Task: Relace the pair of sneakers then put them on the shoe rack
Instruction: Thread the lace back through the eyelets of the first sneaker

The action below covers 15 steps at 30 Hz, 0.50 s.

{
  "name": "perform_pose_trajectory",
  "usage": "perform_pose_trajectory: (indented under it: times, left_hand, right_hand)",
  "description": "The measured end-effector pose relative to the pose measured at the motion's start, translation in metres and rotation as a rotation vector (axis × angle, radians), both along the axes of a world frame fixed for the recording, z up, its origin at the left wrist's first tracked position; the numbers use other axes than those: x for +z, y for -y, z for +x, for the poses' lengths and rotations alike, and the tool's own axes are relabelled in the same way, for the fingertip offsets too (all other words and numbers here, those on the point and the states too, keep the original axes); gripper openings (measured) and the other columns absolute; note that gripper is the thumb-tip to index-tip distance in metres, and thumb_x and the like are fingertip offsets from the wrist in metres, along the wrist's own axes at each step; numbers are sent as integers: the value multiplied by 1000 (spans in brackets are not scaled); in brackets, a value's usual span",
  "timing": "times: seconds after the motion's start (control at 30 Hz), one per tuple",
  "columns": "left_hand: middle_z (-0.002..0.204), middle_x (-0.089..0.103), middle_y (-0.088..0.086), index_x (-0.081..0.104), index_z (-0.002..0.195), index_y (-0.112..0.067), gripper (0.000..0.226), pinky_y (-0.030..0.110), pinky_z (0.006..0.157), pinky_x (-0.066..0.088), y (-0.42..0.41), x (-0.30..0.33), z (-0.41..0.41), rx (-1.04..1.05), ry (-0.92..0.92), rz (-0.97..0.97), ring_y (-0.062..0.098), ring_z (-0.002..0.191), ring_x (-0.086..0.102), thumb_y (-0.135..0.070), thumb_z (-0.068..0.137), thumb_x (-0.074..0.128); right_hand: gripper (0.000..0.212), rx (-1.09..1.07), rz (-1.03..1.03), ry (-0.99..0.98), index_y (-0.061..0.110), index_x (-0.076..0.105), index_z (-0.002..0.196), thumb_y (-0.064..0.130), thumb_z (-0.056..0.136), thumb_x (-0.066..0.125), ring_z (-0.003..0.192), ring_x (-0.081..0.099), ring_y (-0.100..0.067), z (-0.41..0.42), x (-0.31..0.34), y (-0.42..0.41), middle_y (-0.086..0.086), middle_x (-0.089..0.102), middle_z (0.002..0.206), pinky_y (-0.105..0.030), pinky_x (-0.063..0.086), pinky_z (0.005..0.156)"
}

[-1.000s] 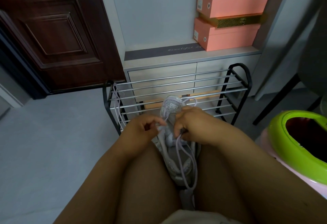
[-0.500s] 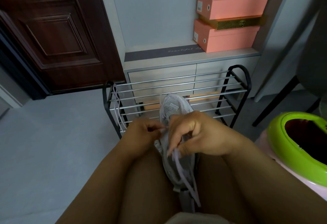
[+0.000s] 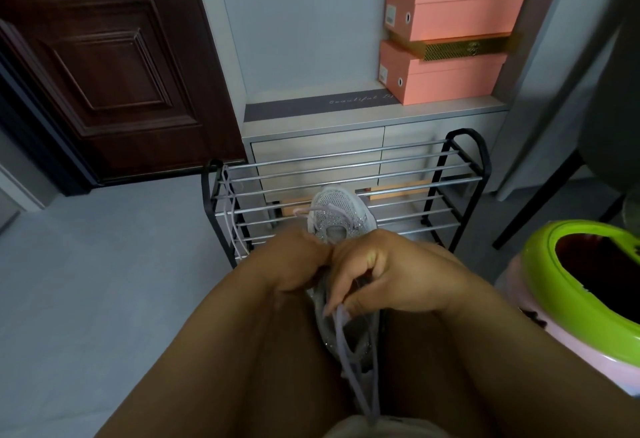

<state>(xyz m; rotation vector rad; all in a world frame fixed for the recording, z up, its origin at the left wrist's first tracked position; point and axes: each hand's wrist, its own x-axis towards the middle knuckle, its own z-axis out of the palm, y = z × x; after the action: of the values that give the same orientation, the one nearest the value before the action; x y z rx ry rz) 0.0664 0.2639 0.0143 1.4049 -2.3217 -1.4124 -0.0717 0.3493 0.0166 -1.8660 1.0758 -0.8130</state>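
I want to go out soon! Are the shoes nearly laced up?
Not yet. Nothing looks finished. Both hands, left hand and right hand, are working on one sneaker, the right pinching its lace. A spare lace hangs on the shoe rack; the rack holds no shoes.

A grey floor [image 3: 104,299] carries a black-framed shoe rack [image 3: 346,188] with silver bars at 12 o'clock from the knees. A pale lace [image 3: 230,216] hangs over the rack's bars at its 9 o'clock end. Behind the rack, further toward 12 o'clock, a low grey cabinet [image 3: 346,126] stands on the floor; on its top lie a dark strip [image 3: 311,108] with script lettering and, at 1 o'clock, a stack of pink boxes [image 3: 450,39]. At 3 o'clock a green-rimmed bin [image 3: 554,281] sits on the floor
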Motion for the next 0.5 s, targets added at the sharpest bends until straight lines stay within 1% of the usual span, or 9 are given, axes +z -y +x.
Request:
perform_pose_trajectory:
  times: [0.07,0.1,0.13,0.17,0.2,0.23,0.3,0.37,0.5]
  left_hand:
    - [108,66,22,62,111,6,27,13,51,42,-2,-2,-5,47,-40,60,27,82,64,-10,96,46]
    - [114,65,19,63,115,1,27,13,59,42,-5,-2,-6,84,-70,132,27,95,64,-8,96,46]
    - [108,68,16,67,110,-2,25,14,62,43,-6,-7,-7,100,-127,171,24,93,66,-7,96,47]
    - [87,70,13,72,94,-4,23,19,55,45,-9,-8,-6,101,-198,246,20,73,67,-5,94,48]
    - [59,63,8,72,73,-7,30,22,38,38,-11,-10,-5,94,-299,343,16,45,57,-4,92,50]
    - [41,47,1,68,57,-10,37,18,32,24,-12,-14,-3,151,-397,424,11,30,38,-4,90,51]
    - [35,29,-3,63,55,-7,34,13,37,11,-11,-25,0,216,-528,528,6,27,20,-6,88,52]
    - [36,26,-2,63,57,-4,31,15,40,10,-13,-27,1,211,-570,527,7,28,18,-6,87,53]
    - [37,28,-3,61,42,-12,41,23,45,6,-19,-20,4,162,-590,515,7,31,19,-3,82,57]
  right_hand:
    - [21,1,15,-25,3,73,93,1,72,76,80,64,-2,-1,0,-2,13,67,83,-19,47,76]
    - [22,-22,33,-34,7,74,93,1,72,76,77,62,-3,-4,1,-2,13,67,80,-20,47,74]
    - [25,-71,53,-37,13,73,93,1,71,77,73,59,-6,-9,1,-1,13,65,78,-23,46,70]
    - [31,-140,68,-41,20,70,92,0,70,78,69,55,-9,-14,0,1,13,62,76,-27,45,66]
    - [37,-210,75,-55,24,65,93,-1,68,78,68,51,-10,-21,-1,3,12,58,76,-30,43,63]
    - [41,-268,78,-95,25,61,94,-1,67,78,67,49,-9,-25,-4,5,10,53,76,-31,42,61]
    - [41,-346,83,-232,26,57,94,4,66,78,64,46,-6,-30,-9,10,9,48,74,-30,40,59]
    - [36,-386,100,-288,24,57,93,7,67,77,59,45,-4,-31,-14,14,7,49,71,-25,38,56]
    - [32,-485,87,-277,17,56,90,1,69,74,52,47,-2,-31,-23,20,4,53,68,-23,42,51]
